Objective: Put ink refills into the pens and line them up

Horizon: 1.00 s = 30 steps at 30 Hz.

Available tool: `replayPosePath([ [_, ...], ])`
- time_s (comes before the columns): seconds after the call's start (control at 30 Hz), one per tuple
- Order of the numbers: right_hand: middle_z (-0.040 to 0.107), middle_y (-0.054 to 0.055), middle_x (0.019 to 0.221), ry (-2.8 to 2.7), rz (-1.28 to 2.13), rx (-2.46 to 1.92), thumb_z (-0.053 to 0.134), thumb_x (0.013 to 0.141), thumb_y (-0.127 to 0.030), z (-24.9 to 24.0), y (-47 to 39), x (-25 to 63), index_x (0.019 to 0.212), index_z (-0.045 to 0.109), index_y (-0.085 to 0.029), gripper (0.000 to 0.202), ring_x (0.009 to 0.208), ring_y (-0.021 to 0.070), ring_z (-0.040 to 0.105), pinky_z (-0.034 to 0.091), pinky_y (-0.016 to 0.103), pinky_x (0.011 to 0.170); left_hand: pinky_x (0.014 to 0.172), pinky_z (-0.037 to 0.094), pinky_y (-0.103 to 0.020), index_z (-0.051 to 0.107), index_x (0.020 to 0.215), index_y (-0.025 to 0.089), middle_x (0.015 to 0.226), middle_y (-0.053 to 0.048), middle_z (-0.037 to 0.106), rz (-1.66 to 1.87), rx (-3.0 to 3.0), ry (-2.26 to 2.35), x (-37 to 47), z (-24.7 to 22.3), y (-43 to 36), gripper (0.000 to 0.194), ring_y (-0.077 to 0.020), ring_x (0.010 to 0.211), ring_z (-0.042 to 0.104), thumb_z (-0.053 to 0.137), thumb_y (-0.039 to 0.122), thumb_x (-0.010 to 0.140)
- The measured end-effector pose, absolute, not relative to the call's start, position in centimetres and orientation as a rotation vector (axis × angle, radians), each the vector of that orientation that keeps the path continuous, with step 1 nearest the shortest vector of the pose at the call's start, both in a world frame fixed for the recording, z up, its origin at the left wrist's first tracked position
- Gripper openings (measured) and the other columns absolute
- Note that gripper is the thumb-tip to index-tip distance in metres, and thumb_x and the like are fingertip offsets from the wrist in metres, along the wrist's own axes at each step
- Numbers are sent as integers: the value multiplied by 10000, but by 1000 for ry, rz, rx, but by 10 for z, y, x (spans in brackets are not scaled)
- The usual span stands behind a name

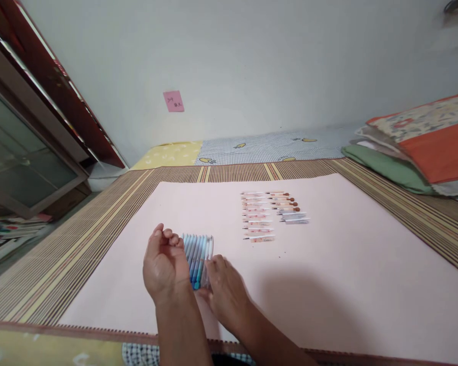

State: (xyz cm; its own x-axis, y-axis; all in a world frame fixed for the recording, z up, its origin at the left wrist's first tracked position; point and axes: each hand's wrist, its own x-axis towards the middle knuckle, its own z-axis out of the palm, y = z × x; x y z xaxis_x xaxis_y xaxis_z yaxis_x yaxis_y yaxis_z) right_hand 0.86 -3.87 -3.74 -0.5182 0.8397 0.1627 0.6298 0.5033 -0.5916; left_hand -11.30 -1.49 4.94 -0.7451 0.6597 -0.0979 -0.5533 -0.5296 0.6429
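Note:
A row of blue-toned pens lies side by side on the pink sheet, their shades running from pale to deeper blue, with clear ones at the right end. My left hand rests along the left side of this row, palm turned up, its fingers loosely bent and holding nothing. On the right side, my right hand has its fingers and thumb closed at the clear pens; its fingertips are partly hidden. Farther right is a column of pink-patterned pens. Beside it lie several pens with brown round ends and a few greyish pens.
The pink sheet covers much of a striped mat. Folded bedding and an orange pillow are stacked at the right. A pink note sticks to the wall. At the left stands a cabinet with glass doors.

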Motion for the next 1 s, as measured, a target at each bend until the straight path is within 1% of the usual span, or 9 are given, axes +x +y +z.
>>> replayPosePath([
  [0.2, 594, 128, 1158, -2305, 678, -1214, 803, 772, -240, -36, -41, 13, 1202, 579, -162, 491, 1066, 305, 560, 490, 452, 938, 545, 377, -159, 637, 837, 116, 656, 16, 538, 2251, 139, 866, -110, 53, -14, 86, -66, 559, 472, 645, 120, 751],
  [0.3, 596, 128, 1156, -2312, 676, -1226, 786, 779, -221, -35, -40, 12, 1193, 581, -158, 466, 1062, 307, 559, 490, 458, 939, 543, 379, -160, 639, 828, 116, 649, 14, 538, 2244, 121, 870, -109, 55, -13, 63, -69, 556, 468, 617, 105, 771],
  [0.43, 595, 138, 1180, -2330, 642, -1217, 742, 803, -209, -35, -38, 10, 1227, 566, -149, 463, 1070, 310, 556, 483, 466, 947, 535, 373, -163, 634, 816, 117, 638, 13, 533, 2235, 100, 874, -106, 58, -13, 49, -73, 548, 458, 595, 98, 792],
  [0.57, 597, 132, 1164, -2333, 645, -1222, 730, 804, -211, -35, -39, 9, 1187, 576, -161, 416, 1049, 307, 561, 486, 463, 923, 534, 370, -166, 635, 820, 113, 636, 9, 533, 2235, 95, 873, -104, 59, -13, 56, -77, 545, 456, 586, 95, 800],
  [0.63, 595, 127, 1163, -2323, 669, -1212, 746, 794, -215, -35, -39, 12, 1179, 575, -167, 424, 1047, 305, 560, 483, 460, 927, 534, 370, -169, 636, 818, 111, 636, 8, 533, 2230, 96, 874, -104, 59, -13, 57, -77, 544, 455, 583, 94, 805],
  [0.8, 582, 97, 1182, -2275, 829, -1150, 812, 727, -176, -35, -32, 22, 1225, 552, -187, 562, 1105, 282, 552, 484, 411, 963, 544, 375, -172, 641, 825, 109, 646, 7, 532, 2232, 111, 866, -105, 57, -12, 60, -75, 553, 461, 593, 90, 795],
  [0.9, 587, 97, 1176, -2295, 864, -1144, 807, 733, -148, -35, -28, 25, 1197, 567, -171, 523, 1102, 274, 559, 487, 399, 963, 545, 379, -175, 643, 830, 113, 653, 10, 531, 2233, 143, 863, -105, 54, -12, 59, -74, 556, 464, 623, 105, 775],
  [1.0, 595, 101, 1166, -2310, 837, -1149, 805, 746, -155, -37, -29, 24, 1161, 578, -163, 472, 1086, 279, 566, 488, 406, 957, 541, 381, -174, 642, 836, 121, 662, 16, 529, 2228, 175, 869, -105, 53, -12, 86, -69, 552, 461, 660, 129, 752],
])
